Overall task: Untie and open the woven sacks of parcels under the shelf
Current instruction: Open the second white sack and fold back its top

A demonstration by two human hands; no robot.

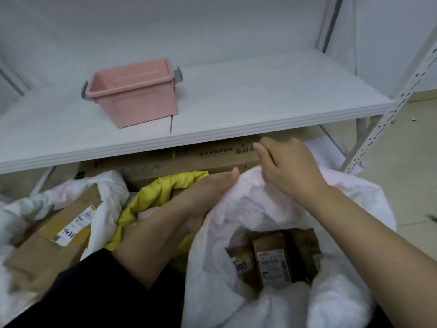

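Observation:
A white woven sack [248, 209] lies open in front of me, with several brown parcels [272, 261] showing in its mouth. My right hand [288, 166] grips the sack's far rim, just under the shelf edge. My left hand [208, 192] presses against the sack's left rim with its fingers straight. A second white sack [104, 192] at the left is open too, with cardboard parcels [54, 235] inside. A yellow bag [153, 195] sits between the two sacks.
The white shelf [236, 110] spans the view above the sacks and carries a pink plastic bin [134, 93]. A long cardboard box [201, 159] lies under the shelf behind the sacks. The shelf's perforated white post [390, 110] stands at the right, on a beige floor.

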